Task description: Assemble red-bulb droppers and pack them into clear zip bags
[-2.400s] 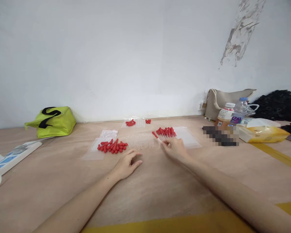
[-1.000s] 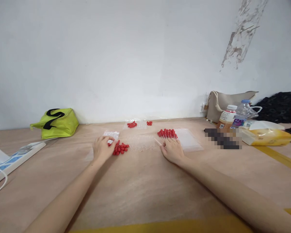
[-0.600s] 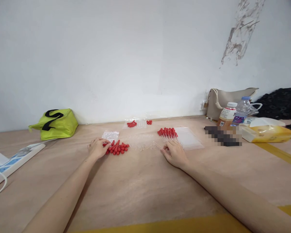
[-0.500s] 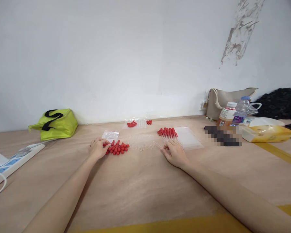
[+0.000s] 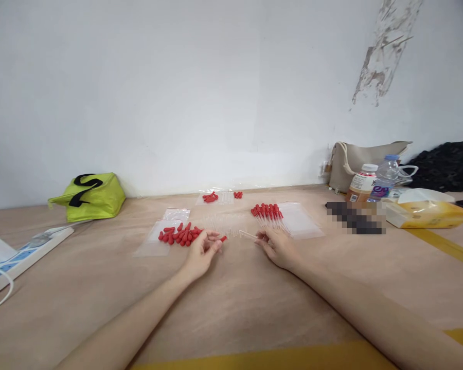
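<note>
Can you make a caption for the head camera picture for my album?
Left hand holds a red bulb, right hand a thin clear tube, near red-topped tubes.

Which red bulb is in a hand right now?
The single bulb pinched in the left hand; the others lie loose in piles or sit on clear tubes.

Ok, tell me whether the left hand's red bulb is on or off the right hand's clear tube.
Off: the left hand holds the red bulb, the right hand the clear tube, and a gap shows between them.
</note>
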Motion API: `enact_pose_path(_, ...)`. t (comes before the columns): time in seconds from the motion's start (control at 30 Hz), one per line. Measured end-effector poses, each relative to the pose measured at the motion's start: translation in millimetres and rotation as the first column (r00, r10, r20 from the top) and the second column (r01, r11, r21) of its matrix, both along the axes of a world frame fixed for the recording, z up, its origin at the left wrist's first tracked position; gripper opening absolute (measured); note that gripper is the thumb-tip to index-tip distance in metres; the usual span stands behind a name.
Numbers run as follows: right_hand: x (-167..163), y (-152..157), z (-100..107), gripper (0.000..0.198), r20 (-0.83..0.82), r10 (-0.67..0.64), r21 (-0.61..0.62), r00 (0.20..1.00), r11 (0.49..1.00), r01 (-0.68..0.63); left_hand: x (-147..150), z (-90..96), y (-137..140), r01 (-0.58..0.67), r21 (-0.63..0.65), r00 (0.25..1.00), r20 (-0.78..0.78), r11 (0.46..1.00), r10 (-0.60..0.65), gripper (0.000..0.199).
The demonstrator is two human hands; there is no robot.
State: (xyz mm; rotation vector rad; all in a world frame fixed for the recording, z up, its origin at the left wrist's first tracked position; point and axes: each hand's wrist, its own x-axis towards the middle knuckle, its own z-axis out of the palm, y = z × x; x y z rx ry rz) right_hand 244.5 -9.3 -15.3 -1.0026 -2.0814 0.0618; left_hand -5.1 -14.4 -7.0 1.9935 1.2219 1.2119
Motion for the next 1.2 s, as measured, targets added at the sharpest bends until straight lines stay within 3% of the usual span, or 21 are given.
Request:
enact_pose_path(0.1, -3.1, -4.5, -0.2, 0.027, 0.010, 0.043, 0.023, 0.999, 0.999, -0.043, 11.2, -8.8, -10.8, 0.111, -0.065, 0.994, 0.019, 0.992, -0.110, 0.027)
enact_pose_path(0.33, -17.6, -15.1, 4.4, 0.022, 0.000, 0.021, -0.012, 1.000, 1.000, -0.021, 10.7, -0.1, -12.2, 0.045, 0.082, 0.981, -0.191, 0.996, -0.028, 0.023)
enact_pose_path(0.73, -23.8, -22.4, 5.8, 0.021, 0.060, 0.124, -0.009, 0.990, 0.992, -0.124, 15.0, 2.5, -17.3, 0.104, 0.054, 0.991, -0.094, 0.993, -0.099, 0.021)
enact_pose_path(0.97, -22.5, -16.7, 1.9, 0.021, 0.072, 0.206, -0.065, 0.976, 0.977, -0.202, 12.4, 2.0, -17.4, 0.121, 0.115, 0.991, -0.065, 0.986, -0.114, 0.016)
enact_pose_path(1.2, -14.8, -11.5, 6.4, 0.023, 0.211, 0.221, -0.056, 0.952, 0.975, -0.214, 12.9, 5.9, -26.5, 0.160, 0.128, 0.969, -0.209, 0.979, -0.131, 0.015)
